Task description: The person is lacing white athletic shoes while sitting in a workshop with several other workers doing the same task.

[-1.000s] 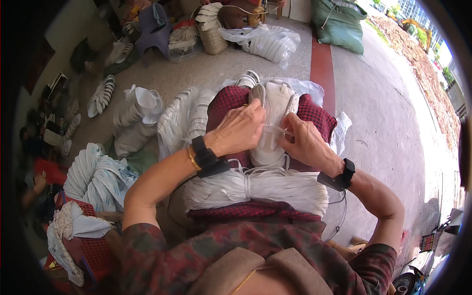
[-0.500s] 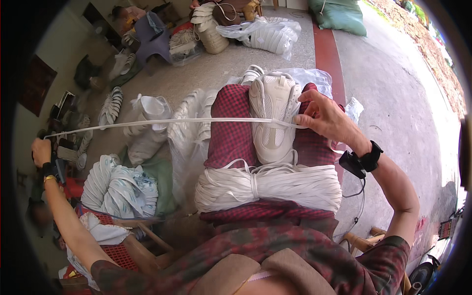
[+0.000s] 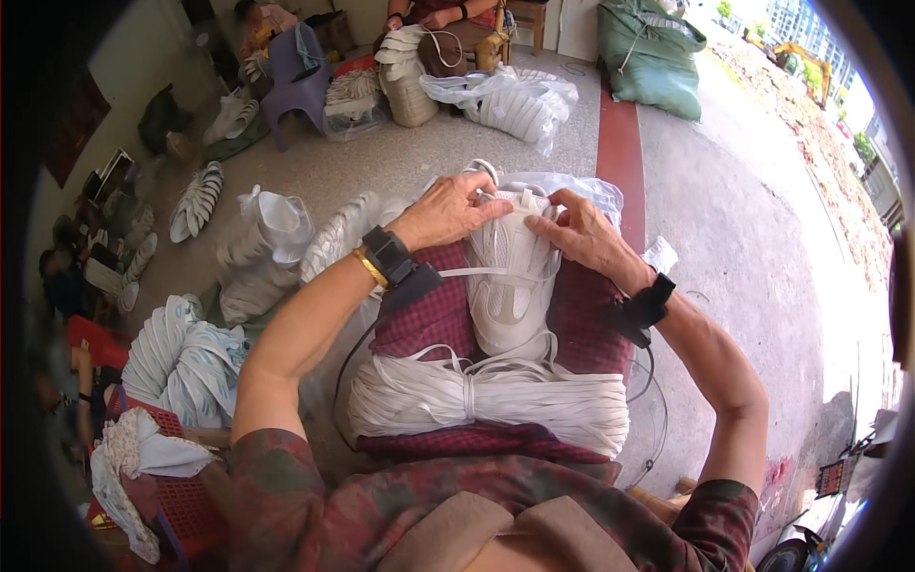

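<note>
A white shoe upper (image 3: 515, 305) lies across my lap, its toe toward me. My left hand (image 3: 453, 212) is at its far left edge, thumb and forefinger pinched on the white shoelace (image 3: 477, 272) by the eyelets. From there the lace crosses the front of the shoe in a loose band. On the far right edge, my right hand (image 3: 586, 234) grips the shoe between thumb and fingers, the thumb lying on top. A thick tied bundle of white laces (image 3: 486, 396) rests nearer me, over the red-and-black checked cloth (image 3: 419, 329).
Plastic-wrapped stacks of white uppers (image 3: 253, 248) stand to the left. A red crate (image 3: 186, 505) with cloth is lower left. Farther off are a purple chair (image 3: 294, 76), a seated person (image 3: 453, 33) with uppers, and a green sack (image 3: 648, 57). A cable hangs at my right wrist.
My left hand has come in from the far left, where it held the lace stretched out, to the shoe's far edge. My right hand has shifted slightly left; the lace now hangs slack.
</note>
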{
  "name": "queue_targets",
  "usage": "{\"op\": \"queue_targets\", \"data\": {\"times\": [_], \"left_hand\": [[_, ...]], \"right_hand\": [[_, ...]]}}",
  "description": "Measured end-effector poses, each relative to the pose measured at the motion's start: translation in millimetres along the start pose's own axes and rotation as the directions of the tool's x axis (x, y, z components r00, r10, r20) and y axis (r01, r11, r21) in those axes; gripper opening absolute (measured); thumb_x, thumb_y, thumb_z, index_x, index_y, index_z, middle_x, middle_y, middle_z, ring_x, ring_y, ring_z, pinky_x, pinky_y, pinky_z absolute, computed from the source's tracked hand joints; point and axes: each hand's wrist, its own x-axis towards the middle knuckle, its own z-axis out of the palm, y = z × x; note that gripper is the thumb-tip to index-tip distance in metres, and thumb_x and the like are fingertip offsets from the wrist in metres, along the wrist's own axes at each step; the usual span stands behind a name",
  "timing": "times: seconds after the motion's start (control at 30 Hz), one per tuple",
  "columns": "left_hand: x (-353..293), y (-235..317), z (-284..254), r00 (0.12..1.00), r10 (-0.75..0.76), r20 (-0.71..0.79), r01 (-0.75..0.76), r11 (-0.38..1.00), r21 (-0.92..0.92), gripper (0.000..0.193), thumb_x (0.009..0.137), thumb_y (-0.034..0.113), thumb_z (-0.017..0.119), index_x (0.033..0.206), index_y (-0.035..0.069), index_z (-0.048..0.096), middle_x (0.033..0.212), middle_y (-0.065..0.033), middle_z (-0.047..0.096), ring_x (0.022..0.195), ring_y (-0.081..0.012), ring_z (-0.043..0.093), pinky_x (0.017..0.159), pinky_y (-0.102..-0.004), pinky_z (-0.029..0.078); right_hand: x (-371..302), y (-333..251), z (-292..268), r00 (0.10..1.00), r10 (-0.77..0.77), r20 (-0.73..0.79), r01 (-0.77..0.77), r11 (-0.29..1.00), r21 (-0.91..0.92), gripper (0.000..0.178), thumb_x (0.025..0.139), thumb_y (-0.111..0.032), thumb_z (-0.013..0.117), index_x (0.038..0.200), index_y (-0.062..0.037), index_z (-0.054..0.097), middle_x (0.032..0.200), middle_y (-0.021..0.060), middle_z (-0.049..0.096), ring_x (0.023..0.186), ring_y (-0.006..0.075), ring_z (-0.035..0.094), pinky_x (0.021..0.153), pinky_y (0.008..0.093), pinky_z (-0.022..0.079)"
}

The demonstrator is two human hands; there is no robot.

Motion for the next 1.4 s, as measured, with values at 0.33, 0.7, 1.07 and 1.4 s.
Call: {"op": "queue_targets", "data": {"times": [0.33,0.7,1.07,1.4], "left_hand": [[-4,25,-8,0.961,-0.265,0.082,0.275,0.950,-0.147,0.037,0.100,0.036,0.063,0.100,-0.001,0.059,0.070,-0.0063,0.063,0.056,-0.0123,0.064,0.051,-0.0284,0.054],[-81,37,12,0.988,0.154,-0.012,-0.152,0.982,0.112,0.031,0.087,0.016,0.075,0.109,0.004,0.056,0.089,-0.0090,0.060,0.076,-0.0212,0.061,0.067,-0.0351,0.051],[-98,11,8,0.894,0.437,-0.103,-0.333,0.799,0.501,0.015,0.086,0.007,0.071,0.100,0.005,0.065,0.081,-0.0091,0.055,0.067,-0.0283,0.064,0.058,-0.0391,0.052],[-217,-21,-163,0.928,0.224,-0.299,0.054,0.712,0.701,0.021,0.094,-0.007,0.055,0.112,-0.001,0.066,0.101,-0.0176,0.067,0.092,-0.0359,0.067,0.081,-0.0369,0.052]], "right_hand": [[11,-8,-13,0.996,-0.075,0.049,0.078,0.996,-0.050,0.051,0.091,-0.036,0.073,0.116,0.0064,0.059,0.081,0.0216,0.071,0.070,0.0275,0.071,0.064,0.0378,0.055],[-76,16,-31,0.925,-0.369,0.086,0.379,0.890,-0.253,0.010,0.094,-0.011,0.064,0.097,-0.0012,0.063,0.082,0.0185,0.068,0.071,0.0354,0.067,0.062,0.0409,0.052],[-79,28,-28,0.869,-0.480,0.120,0.482,0.768,-0.421,0.012,0.097,-0.016,0.061,0.100,-0.0057,0.058,0.077,0.0146,0.065,0.061,0.0339,0.063,0.053,0.0424,0.048],[-156,80,-140,0.966,-0.253,-0.051,0.160,0.741,-0.653,0.008,0.100,-0.011,0.056,0.100,-0.0035,0.060,0.083,0.0136,0.068,0.066,0.0290,0.067,0.056,0.0395,0.051]]}}
